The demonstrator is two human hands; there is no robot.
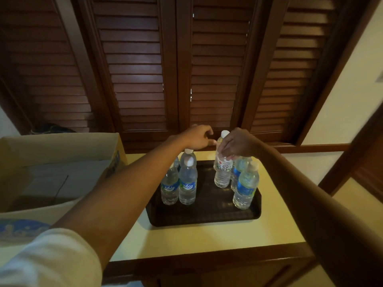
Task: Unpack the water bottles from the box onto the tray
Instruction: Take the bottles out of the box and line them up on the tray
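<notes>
Nearest, at 7 o'clock, a white sleeve (pixel 47 259) covers the left upper arm, and both bare forearms reach forward over the cream table (pixel 207 239). Past the table's near edge sits the dark tray (pixel 203 216), holding upright water bottles in two groups: a left cluster (pixel 179 183) with blue labels toward 11 o'clock on the tray, and a right cluster (pixel 245 187) toward 2 o'clock. At 9 o'clock, just beside the tray, the cardboard box (pixel 62 154) stands open, and no bottle shows in the part of its inside that is visible. Farther on, the right hand (pixel 238 145) is wrapped around the neck and shoulder of a white-labelled bottle (pixel 222 172), which stands upright at the tray's far side. The left hand (pixel 198 137) hovers loosely curled above the left cluster, holding nothing. Beyond, dark wooden shutters (pixel 176 65) fill 12 o'clock.
</notes>
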